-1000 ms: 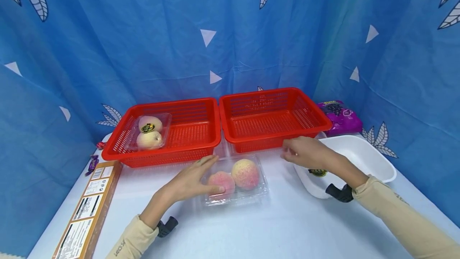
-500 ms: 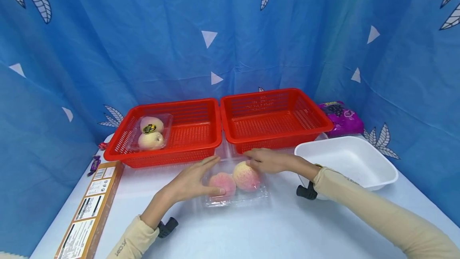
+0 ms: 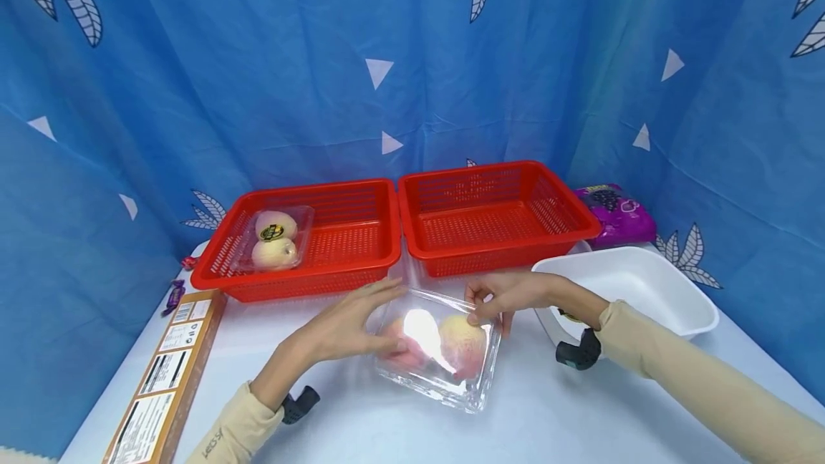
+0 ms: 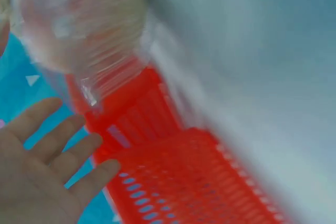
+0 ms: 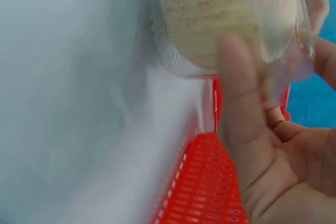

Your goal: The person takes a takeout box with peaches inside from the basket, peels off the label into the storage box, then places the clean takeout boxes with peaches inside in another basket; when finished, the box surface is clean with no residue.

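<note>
A clear plastic pack (image 3: 433, 378) with two pink-and-yellow peaches (image 3: 462, 349) is tilted above the table in the head view, light glaring off its top. My right hand (image 3: 512, 293) pinches its right edge between thumb and fingers; the right wrist view shows that thumb (image 5: 239, 82) on the plastic beside a peach (image 5: 205, 19). At the pack's left side is my left hand (image 3: 351, 321), thumb near the left peach. In the left wrist view its fingers (image 4: 63, 129) are spread and straight beside the blurred pack (image 4: 84, 30); whether they touch it I cannot tell.
Two red baskets stand behind: the left basket (image 3: 309, 280) holds another peach pack (image 3: 276, 240), the right basket (image 3: 480, 224) shows its bare bottom. A white tub (image 3: 634, 299) and purple bag (image 3: 615, 215) are at right. A long cardboard box (image 3: 161, 378) and wrapped candies (image 3: 174, 297) lie left.
My right hand has come leftward from the white tub to the peach pack and taken its right edge. The pack, flat before, is now tilted and turned. My left hand has hardly moved.
</note>
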Tool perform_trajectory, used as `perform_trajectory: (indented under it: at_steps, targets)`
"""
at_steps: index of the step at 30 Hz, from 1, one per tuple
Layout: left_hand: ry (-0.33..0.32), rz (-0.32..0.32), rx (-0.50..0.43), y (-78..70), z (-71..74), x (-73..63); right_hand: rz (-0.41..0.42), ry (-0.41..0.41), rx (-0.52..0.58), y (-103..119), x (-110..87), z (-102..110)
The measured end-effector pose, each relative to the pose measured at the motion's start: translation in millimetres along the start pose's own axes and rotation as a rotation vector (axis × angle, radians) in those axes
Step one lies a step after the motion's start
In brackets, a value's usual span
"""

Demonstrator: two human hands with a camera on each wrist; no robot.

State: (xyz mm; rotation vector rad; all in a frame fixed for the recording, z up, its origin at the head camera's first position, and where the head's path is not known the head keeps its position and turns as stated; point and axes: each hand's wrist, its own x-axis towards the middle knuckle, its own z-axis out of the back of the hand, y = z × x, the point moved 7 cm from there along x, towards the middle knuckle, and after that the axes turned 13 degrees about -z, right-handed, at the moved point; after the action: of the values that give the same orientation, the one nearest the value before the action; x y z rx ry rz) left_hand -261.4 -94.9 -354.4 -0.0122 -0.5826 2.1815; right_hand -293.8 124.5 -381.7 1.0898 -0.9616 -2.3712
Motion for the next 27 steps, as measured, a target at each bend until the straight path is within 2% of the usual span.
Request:
perform_trajectory:
  at_steps: [3,6,8,10,13,18,21,23,27]
  targets:
    - [-0.082,-0.052,0.051,-9.9,15.4,13.1,0.007,0.057,0.064,-9,-10.1,-6]
    - [-0.171,-0.061,0.088,-10.5,30.3,30.5,0.038,0.077,0.097,-16,-25.6,-11]
    - [-0.206,-0.031,0.093,-2.8,36.5,43.9,0.058,0.071,0.117,-20,-38.1,-12]
    - [-0.214,0.030,0.086,9.9,39.3,57.5,0.075,0.057,0.138,-25,-51.4,-11]
    - [-0.184,0.120,0.086,31.3,37.9,75.3,0.123,0.039,0.188,-29,-71.6,-7]
    - [-0.053,0.216,0.118,53.9,25.4,93.9,0.348,0.025,0.271,-24,-101.8,15]
    - [0.005,0.243,0.127,58.9,18.2,98.4,0.483,0.003,0.315,-18,-116.9,41]
    - [0.023,0.257,0.125,60.7,14.9,99.3,0.540,0.005,0.377,-15,-123.1,61]
    - [0.014,0.266,0.104,61.8,12.1,99.8,0.596,0.014,0.503,-12,-122.1,104]
